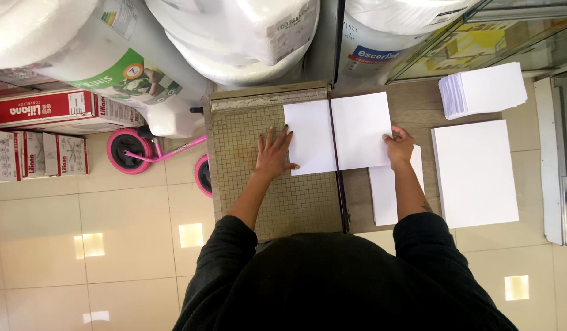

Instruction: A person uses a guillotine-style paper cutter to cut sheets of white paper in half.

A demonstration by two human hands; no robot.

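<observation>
A white sheet of paper (338, 132) lies across a paper cutter, whose gridded board (283, 196) has a dark blade arm (340, 184) running down its right edge. My left hand (273, 153) rests flat with fingers spread on the board, its fingertips at the sheet's left edge. My right hand (398, 147) holds the sheet's right edge, on the far side of the blade. A narrower white sheet (387, 196) lies under my right wrist.
A stack of large white sheets (476, 175) and a pile of smaller cut sheets (482, 89) lie on the wooden counter (418, 104) at the right. Big white wrapped rolls (234, 37) stand behind. Red-and-white boxes (44, 132) and a pink wheeled toy (148, 153) sit on the tiled floor, left.
</observation>
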